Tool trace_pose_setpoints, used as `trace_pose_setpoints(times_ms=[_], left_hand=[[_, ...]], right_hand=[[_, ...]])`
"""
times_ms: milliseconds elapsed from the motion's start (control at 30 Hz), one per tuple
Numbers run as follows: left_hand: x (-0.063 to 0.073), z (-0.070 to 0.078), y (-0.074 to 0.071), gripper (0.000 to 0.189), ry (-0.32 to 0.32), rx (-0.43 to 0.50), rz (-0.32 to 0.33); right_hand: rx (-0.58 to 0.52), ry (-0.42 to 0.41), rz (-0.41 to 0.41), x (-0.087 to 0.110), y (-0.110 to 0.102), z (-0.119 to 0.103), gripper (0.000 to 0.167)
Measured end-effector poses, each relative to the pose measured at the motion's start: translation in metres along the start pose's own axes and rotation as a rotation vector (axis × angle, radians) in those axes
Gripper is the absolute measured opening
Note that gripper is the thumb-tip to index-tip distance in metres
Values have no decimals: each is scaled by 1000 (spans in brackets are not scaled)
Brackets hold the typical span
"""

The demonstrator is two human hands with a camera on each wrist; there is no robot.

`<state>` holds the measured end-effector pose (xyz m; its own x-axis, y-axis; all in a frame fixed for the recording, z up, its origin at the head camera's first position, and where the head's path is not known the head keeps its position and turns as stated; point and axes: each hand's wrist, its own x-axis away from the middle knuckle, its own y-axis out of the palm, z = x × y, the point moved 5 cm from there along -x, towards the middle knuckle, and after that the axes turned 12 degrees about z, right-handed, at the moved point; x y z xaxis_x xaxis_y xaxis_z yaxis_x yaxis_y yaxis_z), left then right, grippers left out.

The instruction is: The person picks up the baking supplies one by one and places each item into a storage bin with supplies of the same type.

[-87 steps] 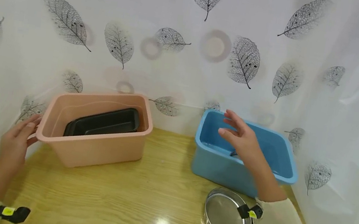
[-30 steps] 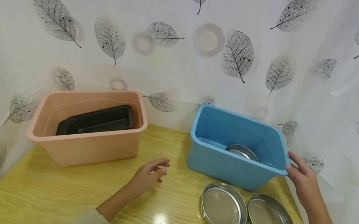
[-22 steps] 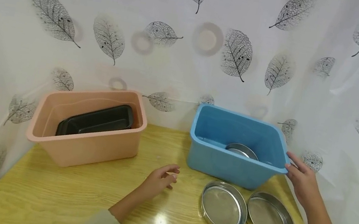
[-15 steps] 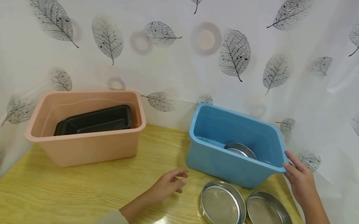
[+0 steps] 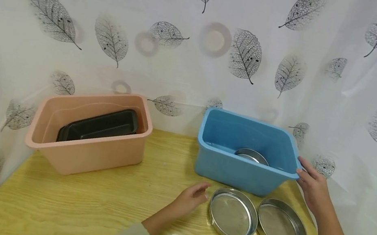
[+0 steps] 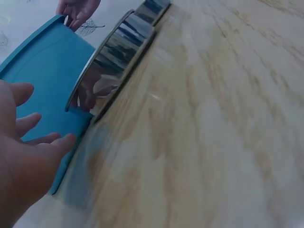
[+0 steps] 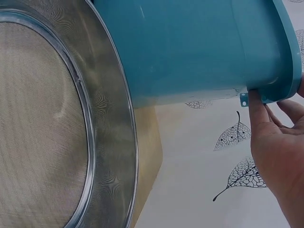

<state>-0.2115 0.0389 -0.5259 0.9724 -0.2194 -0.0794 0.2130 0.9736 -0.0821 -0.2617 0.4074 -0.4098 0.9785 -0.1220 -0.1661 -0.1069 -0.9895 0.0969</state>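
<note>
My right hand [image 5: 314, 190] grips the right end of the blue plastic bin [image 5: 231, 171]; the right wrist view has its fingers [image 7: 259, 114] under the rim. Just left of the nearer round metal sieve [image 5: 232, 215], my left hand [image 5: 186, 201] hovers low over the table, fingers spread and holding nothing. A second sieve [image 5: 278, 226] lies beside the first, partly behind my right wrist strap; its mesh [image 7: 42, 118] fills much of the right wrist view. Inside the bin sits another round metal piece [image 5: 252, 155], its lower part hidden by the front wall.
A pink bin [image 5: 104, 157] stands at the back left with a black loaf pan [image 5: 102, 124] tilted inside. Both bins and the sieves rest on a wood-grain table [image 5: 85, 208]. White leaf-printed sheeting [image 5: 188, 72] closes off the back and sides.
My left hand has left the pink bin's left end and crossed rightward to the nearer sieve. From above the blue bin, my right hand has moved to its right rim.
</note>
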Motion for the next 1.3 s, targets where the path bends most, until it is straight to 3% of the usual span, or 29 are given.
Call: trace_pose_setpoints(times_ms=[233, 433, 600, 867, 1033, 1300], left_hand=[[0, -7, 10, 48, -9, 46, -8], [-2, -10, 17, 44, 8, 9, -30], [-3, -12, 22, 39, 5, -45, -55], [0, -8, 32, 41, 36, -226, -107], [1, -7, 31, 42, 40, -256, -111], [2, -3, 23, 45, 100, -266, -103]], right_hand=[[-23, 9, 1, -1, 5, -1, 63], [2, 13, 12, -1, 7, 1, 64], [-31, 10, -1, 2, 7, 2, 63], [-58, 9, 4, 6, 1, 3, 61], [-50, 1, -2, 6, 1, 2, 61], [-36, -7, 5, 4, 2, 1, 59]])
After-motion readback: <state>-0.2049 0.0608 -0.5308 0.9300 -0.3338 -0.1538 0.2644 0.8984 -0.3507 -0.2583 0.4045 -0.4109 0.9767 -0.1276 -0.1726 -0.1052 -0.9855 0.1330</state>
